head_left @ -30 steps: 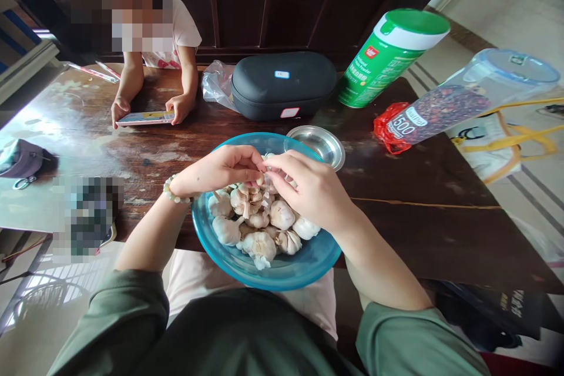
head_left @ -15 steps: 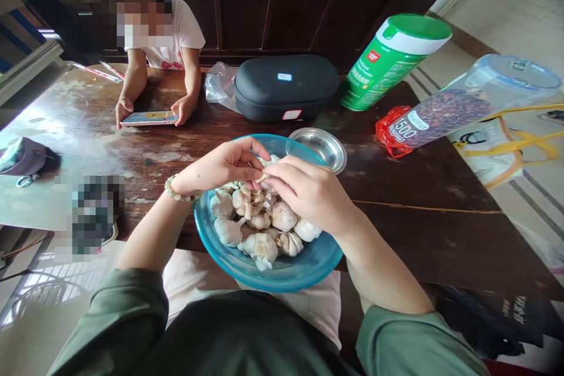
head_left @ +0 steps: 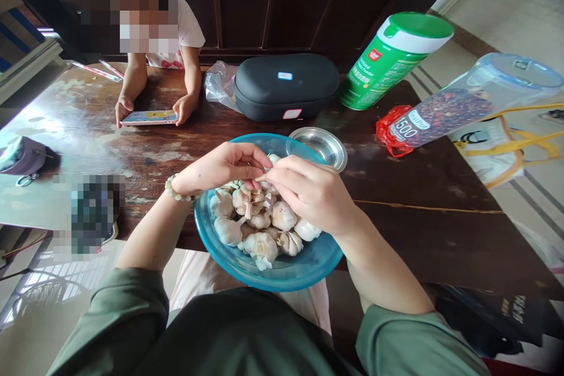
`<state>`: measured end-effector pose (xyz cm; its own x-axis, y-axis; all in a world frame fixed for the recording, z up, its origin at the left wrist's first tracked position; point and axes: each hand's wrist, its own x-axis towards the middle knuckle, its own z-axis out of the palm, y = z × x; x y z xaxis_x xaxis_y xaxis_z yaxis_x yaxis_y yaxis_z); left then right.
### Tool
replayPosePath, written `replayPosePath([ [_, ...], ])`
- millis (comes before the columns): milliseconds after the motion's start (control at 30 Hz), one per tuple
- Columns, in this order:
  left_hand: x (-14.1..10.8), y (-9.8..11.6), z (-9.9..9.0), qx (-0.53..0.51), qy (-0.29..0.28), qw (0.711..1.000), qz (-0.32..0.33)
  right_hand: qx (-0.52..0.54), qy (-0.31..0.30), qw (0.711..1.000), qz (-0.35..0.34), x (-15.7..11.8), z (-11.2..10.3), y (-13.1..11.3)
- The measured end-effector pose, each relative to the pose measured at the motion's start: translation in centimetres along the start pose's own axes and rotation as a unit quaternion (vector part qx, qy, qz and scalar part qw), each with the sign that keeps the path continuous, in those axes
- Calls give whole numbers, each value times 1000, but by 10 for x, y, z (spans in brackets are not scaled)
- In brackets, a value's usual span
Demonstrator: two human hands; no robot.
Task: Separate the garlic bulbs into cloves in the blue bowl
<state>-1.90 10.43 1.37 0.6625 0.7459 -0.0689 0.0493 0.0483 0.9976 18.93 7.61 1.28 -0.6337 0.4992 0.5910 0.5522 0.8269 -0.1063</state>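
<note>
Over the far side of a blue basin (head_left: 268, 281), my two hands meet fingertip to fingertip. My left hand (head_left: 227, 169), with a bead bracelet (head_left: 180, 189) at the wrist, is closed in a pinch on a small garlic clove (head_left: 261, 178). From the other side my right hand (head_left: 311, 188) pinches the same clove, its fingers covering most of it. Several whole garlic bulbs (head_left: 259, 247) fill the basin below, some with loose papery skin. A shallow metal bowl (head_left: 337, 158) sits just behind the basin's rim.
Across the wooden table (head_left: 423, 241) a person (head_left: 191, 29) holds a phone (head_left: 150, 117). Toward the back stand a black case (head_left: 286, 85), a clear plastic bag (head_left: 219, 83), a green can (head_left: 383, 64) and a tilted clear container (head_left: 458, 103) by a red bag (head_left: 392, 129).
My fingertips have drawn closer together on the clove, and less of it shows. The basin and the bulbs stay where they were.
</note>
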Motion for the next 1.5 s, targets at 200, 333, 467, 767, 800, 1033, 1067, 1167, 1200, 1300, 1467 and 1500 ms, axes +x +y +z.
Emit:
replayPosePath([
  [200, 0, 1, -1, 45, -11, 999, -13, -8, -2, 1000, -6, 0, 0, 0],
  [333, -1, 3, 0, 45, -8, 999, -22, -14, -3, 1000, -14, -1, 0, 1],
  [467, -2, 5, 2, 32, 15, 999, -19, -13, 10, 1000, -22, -1, 0, 0],
  [767, 0, 1, 1, -17, 73, 997, 21, -3, 5, 999, -34, 0, 1, 1],
  [800, 0, 0, 1, -18, 78, 997, 24, -3, 6, 999, -36, -1, 1, 1],
  [1033, -1, 1, 2, -18, 92, 995, 28, 8, 1, 999, -43, -2, 3, 2],
  [1067, -1, 1, 2, -17, 92, 995, 28, 8, -3, 999, -43, -2, 3, 2],
  [1167, -1, 0, 1, -18, 90, 995, 27, 5, -15, 999, -42, -2, 2, 2],
  [1200, -1, 0, 1, -19, 91, 995, 27, 4, -17, 999, -42, -2, 2, 1],
  [1300, -1, -1, 1, -24, 91, 995, 27, 8, -13, 999, -49, -1, 1, 1],
  [1467, -2, 0, 2, -29, 96, 995, 27, 12, -8, 998, -58, 0, -1, 1],
  [1500, -2, 0, 2, -29, 97, 994, 26, 9, -11, 998, -57, 0, -1, 0],
])
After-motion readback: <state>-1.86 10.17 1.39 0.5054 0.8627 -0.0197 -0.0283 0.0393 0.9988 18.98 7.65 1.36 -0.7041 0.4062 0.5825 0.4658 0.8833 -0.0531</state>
